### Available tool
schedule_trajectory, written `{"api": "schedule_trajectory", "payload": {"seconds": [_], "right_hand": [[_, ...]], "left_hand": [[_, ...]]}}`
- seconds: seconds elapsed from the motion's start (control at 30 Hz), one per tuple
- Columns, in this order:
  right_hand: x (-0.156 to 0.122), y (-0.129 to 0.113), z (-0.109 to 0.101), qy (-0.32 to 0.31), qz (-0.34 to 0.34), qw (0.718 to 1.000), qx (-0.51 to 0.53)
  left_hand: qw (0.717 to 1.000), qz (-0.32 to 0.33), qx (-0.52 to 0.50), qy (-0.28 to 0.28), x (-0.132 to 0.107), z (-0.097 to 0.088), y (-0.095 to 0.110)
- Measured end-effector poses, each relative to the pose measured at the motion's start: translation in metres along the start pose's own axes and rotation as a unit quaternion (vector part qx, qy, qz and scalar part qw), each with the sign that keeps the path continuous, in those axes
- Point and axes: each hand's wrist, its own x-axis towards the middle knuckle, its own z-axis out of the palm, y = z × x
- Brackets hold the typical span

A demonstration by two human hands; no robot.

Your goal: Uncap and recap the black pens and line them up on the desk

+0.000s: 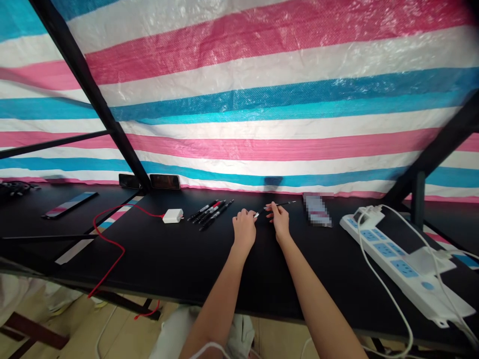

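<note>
Both my hands are over the black table (217,259). My right hand (279,219) pinches a slim dark pen piece (286,203) with a pale tip, which sticks out to the right of the fingers. In my left hand (245,230) the fingers are curled round a light-coloured pen part (257,215), and its end points toward the right hand. Whether the two pieces are joined is hard to see. Left of my hands lies a loose group of several pens (210,213), mostly black, one with red.
A white charger (172,216) with a red cable (112,238) lies left; a phone (71,204) is farther left. Another phone (164,181) leans at the back. A blurred packet (317,210) and a white power strip (396,259) with cables are right. Striped sheeting (262,114) hangs behind.
</note>
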Motion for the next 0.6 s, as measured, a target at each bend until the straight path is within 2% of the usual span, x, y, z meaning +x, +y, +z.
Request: {"api": "schedule_trajectory", "payload": {"seconds": [0.1,0.17,0.43,0.6], "right_hand": [[0.0009,-0.0019,-0.0031,0.048,0.018,0.997,0.058],[0.0016,-0.0024,-0.0051,0.058,0.028,0.994,0.083],[0.0009,-0.0035,-0.0033,0.013,0.05,0.994,0.097],[0.0023,-0.0064,-0.0044,0.032,0.063,0.989,0.132]], "left_hand": [[1.0,0.0,-0.011,-0.01,-0.0001,-0.002,0.0006],[1.0,0.003,-0.014,-0.016,-0.0004,-0.003,0.0011],[1.0,0.014,-0.01,-0.024,-0.0004,-0.0054,0.001],[0.999,0.017,-0.012,-0.024,-0.0001,-0.007,-0.0001]]}}
